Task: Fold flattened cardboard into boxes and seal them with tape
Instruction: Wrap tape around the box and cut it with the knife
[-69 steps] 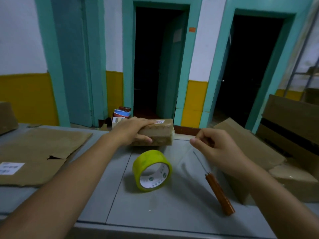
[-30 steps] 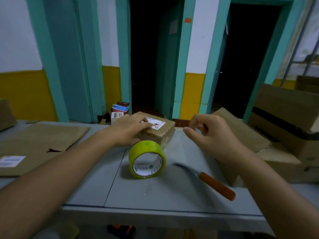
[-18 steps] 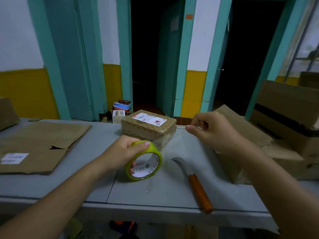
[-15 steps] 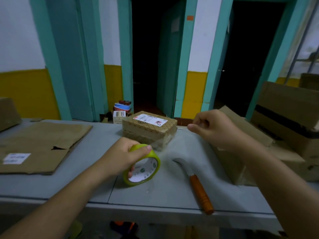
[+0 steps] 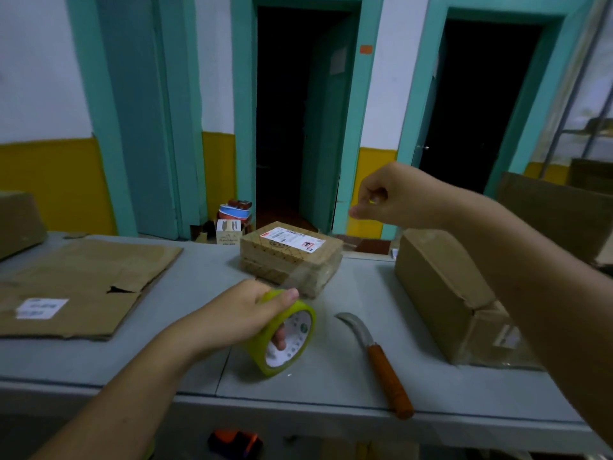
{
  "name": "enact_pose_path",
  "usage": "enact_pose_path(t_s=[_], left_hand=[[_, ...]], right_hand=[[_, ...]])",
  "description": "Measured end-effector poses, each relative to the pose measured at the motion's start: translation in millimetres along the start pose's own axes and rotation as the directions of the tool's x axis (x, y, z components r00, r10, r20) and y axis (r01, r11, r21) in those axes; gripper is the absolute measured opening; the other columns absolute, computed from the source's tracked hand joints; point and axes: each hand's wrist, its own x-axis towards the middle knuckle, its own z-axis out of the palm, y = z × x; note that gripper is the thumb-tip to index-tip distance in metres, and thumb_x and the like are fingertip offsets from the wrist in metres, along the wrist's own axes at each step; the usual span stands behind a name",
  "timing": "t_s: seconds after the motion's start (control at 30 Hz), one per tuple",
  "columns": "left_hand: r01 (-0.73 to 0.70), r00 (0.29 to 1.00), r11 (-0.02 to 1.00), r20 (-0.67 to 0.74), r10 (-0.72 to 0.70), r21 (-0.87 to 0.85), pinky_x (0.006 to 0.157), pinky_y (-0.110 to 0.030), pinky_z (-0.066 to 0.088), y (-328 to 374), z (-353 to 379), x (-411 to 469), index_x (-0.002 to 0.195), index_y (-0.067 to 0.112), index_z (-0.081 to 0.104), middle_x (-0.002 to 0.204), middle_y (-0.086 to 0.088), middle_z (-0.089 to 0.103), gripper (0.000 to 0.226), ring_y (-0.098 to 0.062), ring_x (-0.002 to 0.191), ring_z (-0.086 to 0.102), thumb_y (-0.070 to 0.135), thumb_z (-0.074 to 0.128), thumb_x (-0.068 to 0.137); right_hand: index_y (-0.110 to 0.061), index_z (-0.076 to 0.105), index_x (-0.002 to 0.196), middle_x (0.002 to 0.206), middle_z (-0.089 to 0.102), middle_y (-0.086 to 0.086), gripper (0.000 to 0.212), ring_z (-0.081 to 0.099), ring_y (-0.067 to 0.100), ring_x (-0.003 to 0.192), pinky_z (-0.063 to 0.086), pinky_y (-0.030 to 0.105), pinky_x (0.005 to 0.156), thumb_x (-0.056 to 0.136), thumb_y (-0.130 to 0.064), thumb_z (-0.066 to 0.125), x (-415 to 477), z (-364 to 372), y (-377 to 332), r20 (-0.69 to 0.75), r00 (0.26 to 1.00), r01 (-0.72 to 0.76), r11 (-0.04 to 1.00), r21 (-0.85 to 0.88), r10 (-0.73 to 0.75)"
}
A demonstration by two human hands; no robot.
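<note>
1. Near the counter's point(image 5: 331, 386) front edge, your left grip point(image 5: 232, 320) curls round the yellow tape roll point(image 5: 288, 346).
2. Your right grip point(image 5: 388, 197), raised above the closed labelled box point(image 5: 292, 257), pinches a yellowish tape end point(image 5: 372, 201).
3. A knife point(image 5: 378, 356) lies just right of the roll.

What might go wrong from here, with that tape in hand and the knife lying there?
The knife lies bare-bladed beside the tape roll that the left hand grips; a careless reach may cut a finger.
Its orange handle reaches the front edge of the table, so an arm might knock it off.
The tape end pinched in the raised right hand may twist and stick to itself.
</note>
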Motion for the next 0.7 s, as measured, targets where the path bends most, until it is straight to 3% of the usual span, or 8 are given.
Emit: enact_pose_path(t_s=[0.2,0.3,0.37,0.43,0.5,0.57,0.63,0.7], left_hand=[[0.005,0.998,0.984,0.065,0.007,-0.181,0.102,-0.052,0.054,-21,-8,-1,0.097,0.009,0.077,0.094,-0.009,0.078,0.066,-0.030,0.097,0.074,0.070,0.053,0.096],[0.096,0.992,0.964,0.100,-0.073,-0.247,0.100,-0.046,0.055,-28,-22,-3,0.090,0.013,0.072,0.090,-0.007,0.072,0.068,-0.027,0.093,0.071,0.078,0.051,0.093],[0.111,0.994,0.980,0.007,-0.112,-0.166,0.090,-0.037,0.060,-26,-34,1,0.091,0.011,0.074,0.089,0.000,0.078,0.064,-0.019,0.088,0.075,0.063,0.039,0.105],[0.043,0.967,0.998,-0.252,-0.028,0.054,0.083,-0.041,0.060,-27,-48,20,0.103,0.015,0.075,0.092,-0.002,0.078,0.049,-0.022,0.087,0.074,0.049,0.040,0.109],[-0.040,0.901,0.874,-0.361,0.241,0.484,0.094,-0.045,0.056,-32,-63,52,0.130,0.028,0.064,0.123,0.004,0.065,0.040,-0.020,0.111,0.064,0.054,0.060,0.099],[-0.112,0.917,0.601,-0.150,0.369,0.791,0.114,-0.050,0.042,-43,-66,94,0.155,0.041,0.035,0.155,0.005,0.037,0.092,-0.021,0.141,0.040,0.072,0.075,0.078],[-0.230,0.926,0.405,0.071,0.370,0.885,0.126,-0.057,0.021,-52,-59,130,0.162,0.042,0.017,0.170,0.003,0.018,0.115,-0.024,0.156,0.017,0.081,0.074,0.070],[-0.309,0.924,0.358,0.190,0.330,0.881,0.126,-0.053,0.021,-56,-54,153,0.164,0.042,0.017,0.171,0.004,0.022,0.111,-0.023,0.157,0.018,0.074,0.075,0.075]], right_hand=[[-0.022,0.067,0.077,0.067,0.058,-0.005,0.027,0.050,0.011,0.061,0.040,0.026,0.058,0.096,-0.040,0.070,21,-24,-44,0.078,0.990,0.128,0.979,-0.161,-0.117],[-0.022,0.066,0.078,0.068,0.056,-0.006,0.027,0.048,0.009,0.060,0.036,0.023,0.058,0.097,-0.040,0.069,23,-28,-58,0.097,0.986,0.154,0.967,-0.203,-0.137],[-0.021,0.066,0.080,0.068,0.057,-0.007,0.026,0.049,0.008,0.060,0.035,0.022,0.058,0.097,-0.040,0.069,24,-29,-64,0.100,0.985,0.162,0.962,-0.219,-0.143],[-0.019,0.068,0.083,0.069,0.057,-0.006,0.026,0.049,0.009,0.061,0.036,0.023,0.058,0.097,-0.040,0.069,25,-30,-69,0.100,0.983,0.172,0.959,-0.224,-0.152],[-0.018,0.069,0.084,0.069,0.057,-0.005,0.026,0.049,0.009,0.061,0.037,0.023,0.058,0.097,-0.040,0.069,26,-31,-72,0.099,0.983,0.171,0.958,-0.230,-0.151],[-0.018,0.069,0.085,0.069,0.057,-0.006,0.026,0.049,0.009,0.061,0.036,0.022,0.057,0.097,-0.041,0.069,27,-30,-75,0.100,0.984,0.170,0.957,-0.237,-0.150],[-0.018,0.069,0.085,0.070,0.057,-0.005,0.026,0.049,0.009,0.061,0.036,0.022,0.057,0.097,-0.041,0.068,29,-29,-76,0.102,0.983,0.173,0.955,-0.240,-0.153],[-0.018,0.069,0.085,0.071,0.058,-0.003,0.026,0.050,0.010,0.062,0.036,0.022,0.058,0.098,-0.041,0.068,31,-28,-75,0.108,0.983,0.170,0.955,-0.243,-0.147]])
